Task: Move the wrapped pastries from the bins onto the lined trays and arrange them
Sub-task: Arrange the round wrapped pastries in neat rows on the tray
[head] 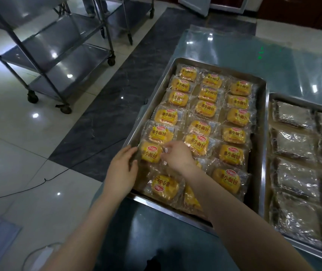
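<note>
Nearest: two bare forearms reach forward over the near edge of the table (254,55), which has a glossy blue-green top.

Tray (261,145): metal and rectangular, it lies on the table in front of the person. It is filled with wrapped pastries in three columns, yellow buns in clear wrappers with red and yellow labels.

Near row:
- One turned bun (165,187) lies with its label facing the other way from the rest.
- A second bun is mostly hidden under the right forearm.
- A third bun (227,180) sits in the right column.

Held bun (150,153): it lies in the left column, one row up from the near end, flat on the tray between the two hands.

Left hand (124,165): the fingers are extended and together, and rest against the tray's left rim and the left edge of the held bun's wrapper. It grips nothing.

Right hand (175,155): the fingers are curled and pinch the clear wrapper at the right edge of the same bun.

Second tray (302,102): also metal, it lies just beside the first on the right and is cut off by the frame. It holds dark pastries (293,145) in shiny clear wrappers, laid in rows.

Floor, left: pale tiles with a dark stone strip alongside the table. A thin black cable (58,173) runs across them.

Farthest: a steel cart (58,55) with shelves and castor wheels stands well apart from the table.
</note>
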Action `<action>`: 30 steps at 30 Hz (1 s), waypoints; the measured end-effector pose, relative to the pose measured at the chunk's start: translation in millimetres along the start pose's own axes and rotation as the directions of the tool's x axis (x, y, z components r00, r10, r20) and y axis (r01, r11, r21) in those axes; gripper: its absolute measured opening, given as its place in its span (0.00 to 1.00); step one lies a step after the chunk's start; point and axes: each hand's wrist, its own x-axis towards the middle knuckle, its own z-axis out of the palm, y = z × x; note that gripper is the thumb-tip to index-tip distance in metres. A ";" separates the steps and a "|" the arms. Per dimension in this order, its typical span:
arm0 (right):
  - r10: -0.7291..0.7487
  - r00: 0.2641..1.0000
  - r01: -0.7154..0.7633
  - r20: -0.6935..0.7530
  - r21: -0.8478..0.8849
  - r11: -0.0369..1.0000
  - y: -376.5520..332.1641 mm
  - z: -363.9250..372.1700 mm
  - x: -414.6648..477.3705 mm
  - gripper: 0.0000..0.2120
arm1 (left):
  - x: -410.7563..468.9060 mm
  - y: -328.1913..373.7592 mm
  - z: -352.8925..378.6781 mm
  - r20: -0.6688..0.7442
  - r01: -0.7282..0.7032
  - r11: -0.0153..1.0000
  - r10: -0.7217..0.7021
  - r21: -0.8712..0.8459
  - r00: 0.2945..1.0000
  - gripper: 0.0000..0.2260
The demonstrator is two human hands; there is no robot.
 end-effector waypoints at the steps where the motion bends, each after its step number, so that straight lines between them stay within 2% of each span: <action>1: -0.019 1.000 0.018 -0.022 -0.062 0.998 -2.0 0.4 0.4 0.21 | 3.6 4.4 2.7 0.068 -0.073 0.997 0.070 0.038 0.995 0.20; 4: -0.098 0.987 0.077 -0.130 -0.154 0.985 0.1 0.5 -5.6 0.26 | 12.7 12.3 16.5 0.378 -0.274 0.951 0.203 0.142 0.903 0.22; 5: -0.137 0.975 0.103 -0.172 -0.191 0.976 4.3 -1.3 -9.8 0.26 | 13.6 12.3 21.1 0.466 -0.316 0.925 0.188 0.212 0.865 0.24; 7: -0.203 0.948 0.124 -0.246 -0.302 0.945 18.3 -8.1 -18.9 0.23 | 13.3 9.1 28.1 0.553 -0.352 0.875 0.122 0.332 0.824 0.27; 10: -0.165 0.945 0.030 -0.282 -0.429 0.903 46.2 -21.5 -38.4 0.24 | 7.4 6.4 31.4 0.538 -0.327 0.878 0.097 0.350 0.837 0.29; 13: -0.142 0.969 0.009 -0.204 -0.540 0.842 66.0 -26.6 -59.3 0.27 | -6.7 10.5 27.9 0.381 -0.381 0.880 0.261 0.285 0.887 0.28; 15: -0.144 0.971 0.002 -0.191 -0.593 0.805 69.8 -23.9 -67.1 0.27 | -19.5 16.9 27.1 0.313 -0.427 0.882 0.355 0.201 0.881 0.25; 19: -0.215 0.931 0.037 -0.296 -0.510 0.859 67.0 -17.1 -77.8 0.19 | -43.0 19.4 34.3 0.449 -0.420 0.902 0.333 0.106 0.829 0.27; 22: -0.246 0.936 0.117 -0.250 -0.438 0.891 74.8 -18.2 -90.1 0.08 | -36.8 17.6 32.4 0.503 -0.342 0.938 0.268 0.060 0.822 0.28; 24: -0.224 0.954 0.119 -0.201 -0.434 0.893 86.0 -22.0 -99.6 0.06 | -26.8 17.6 28.5 0.557 -0.242 0.970 0.185 0.029 0.810 0.27; 27: -0.162 0.975 0.087 -0.149 -0.416 0.905 102.3 -27.5 -113.8 0.16 | -17.7 17.7 24.1 0.621 -0.182 0.982 0.117 0.041 0.775 0.30; 30: -0.104 0.992 0.064 -0.073 -0.427 0.902 108.2 -29.1 -122.8 0.25 | -15.3 22.5 25.7 0.628 -0.270 0.953 0.126 0.139 0.768 0.32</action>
